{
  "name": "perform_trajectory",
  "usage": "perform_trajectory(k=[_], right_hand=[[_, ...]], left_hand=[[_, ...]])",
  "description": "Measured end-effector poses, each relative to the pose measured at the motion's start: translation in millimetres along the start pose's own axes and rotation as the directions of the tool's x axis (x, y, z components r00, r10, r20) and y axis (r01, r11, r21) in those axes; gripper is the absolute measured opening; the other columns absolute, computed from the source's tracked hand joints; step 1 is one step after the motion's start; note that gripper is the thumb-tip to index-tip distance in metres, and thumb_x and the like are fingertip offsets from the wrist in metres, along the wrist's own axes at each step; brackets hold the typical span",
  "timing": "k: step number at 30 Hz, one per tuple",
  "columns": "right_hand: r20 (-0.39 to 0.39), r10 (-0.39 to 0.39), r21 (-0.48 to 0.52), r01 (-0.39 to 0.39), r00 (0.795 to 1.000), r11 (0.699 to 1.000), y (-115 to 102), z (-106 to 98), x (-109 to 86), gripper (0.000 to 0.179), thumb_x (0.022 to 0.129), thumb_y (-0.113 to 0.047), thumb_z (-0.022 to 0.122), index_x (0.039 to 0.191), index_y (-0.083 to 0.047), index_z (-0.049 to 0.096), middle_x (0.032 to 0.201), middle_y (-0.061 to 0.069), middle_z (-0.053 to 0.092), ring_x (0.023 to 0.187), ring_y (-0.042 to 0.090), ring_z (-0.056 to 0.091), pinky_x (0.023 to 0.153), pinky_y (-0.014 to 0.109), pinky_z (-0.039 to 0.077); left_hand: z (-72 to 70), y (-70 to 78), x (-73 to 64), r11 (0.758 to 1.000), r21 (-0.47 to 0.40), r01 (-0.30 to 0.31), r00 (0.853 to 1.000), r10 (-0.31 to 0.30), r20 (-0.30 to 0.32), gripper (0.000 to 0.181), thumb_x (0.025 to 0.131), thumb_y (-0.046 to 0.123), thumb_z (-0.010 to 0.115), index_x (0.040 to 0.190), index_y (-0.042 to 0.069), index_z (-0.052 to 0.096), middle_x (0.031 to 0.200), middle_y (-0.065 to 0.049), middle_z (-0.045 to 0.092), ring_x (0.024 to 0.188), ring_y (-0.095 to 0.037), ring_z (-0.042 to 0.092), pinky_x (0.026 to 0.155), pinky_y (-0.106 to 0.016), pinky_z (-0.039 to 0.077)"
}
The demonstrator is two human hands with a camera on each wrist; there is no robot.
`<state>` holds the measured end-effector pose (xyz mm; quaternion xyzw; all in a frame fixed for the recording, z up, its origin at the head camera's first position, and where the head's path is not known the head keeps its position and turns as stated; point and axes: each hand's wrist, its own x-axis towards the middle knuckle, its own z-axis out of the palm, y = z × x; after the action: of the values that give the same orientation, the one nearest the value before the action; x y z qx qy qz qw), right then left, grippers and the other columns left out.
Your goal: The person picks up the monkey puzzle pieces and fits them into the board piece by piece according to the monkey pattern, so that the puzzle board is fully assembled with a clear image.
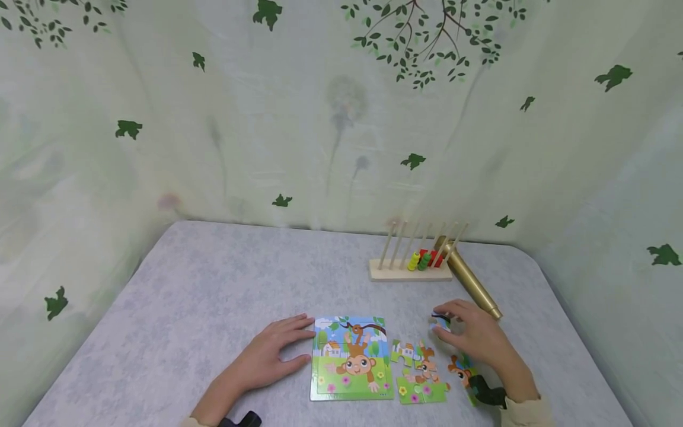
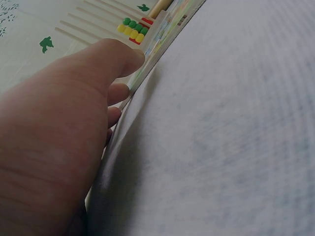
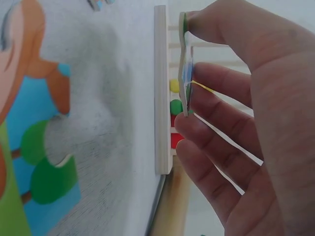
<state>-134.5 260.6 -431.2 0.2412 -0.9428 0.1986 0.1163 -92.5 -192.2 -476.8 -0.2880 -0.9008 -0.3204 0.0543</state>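
My left hand [image 1: 274,356] lies on the table with fingers extended, its fingertips at the left edge of a square monkey puzzle board [image 1: 352,388]. In the left wrist view the thumb [image 2: 125,56] is by the board's edge. My right hand [image 1: 472,332] pinches a thin jigsaw piece [image 3: 182,64] between thumb and fingers, above the table; it shows blue with a dark line in the head view. Right of the board lie several partly joined jigsaw pieces [image 1: 424,391] with monkey, house and flower parts. Another monkey piece [image 1: 460,370] lies under the right wrist, partly hidden.
Behind the pieces stands a wooden peg rack [image 1: 411,274] with yellow, green and red beads on some rods. A gold-coloured cylinder [image 1: 472,281] lies slanting at its right side. The grey table [image 1: 240,267] meets a leaf-patterned curtain [image 1: 299,148] at its back edge.
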Motion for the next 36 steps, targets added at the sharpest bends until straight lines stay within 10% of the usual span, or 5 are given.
perform_trajectory(k=[36], right_hand=[[0.024,-0.039,0.102,0.036,0.999,0.994,-25.8,4.3,30.1,0.032,0.087,-0.033,0.085,0.116,-0.023,0.074,0.115,-0.009,0.07,0.093,0.008,0.064,0.079,0.032,0.06]], left_hand=[[-1.1,0.2,-1.3,1.0,-0.001,0.014,1.0,-0.014,0.017,0.041,0.098,0.043,0.071,0.134,0.023,0.07,0.152,0.002,0.057,0.143,-0.026,0.05,0.112,-0.056,0.044]])
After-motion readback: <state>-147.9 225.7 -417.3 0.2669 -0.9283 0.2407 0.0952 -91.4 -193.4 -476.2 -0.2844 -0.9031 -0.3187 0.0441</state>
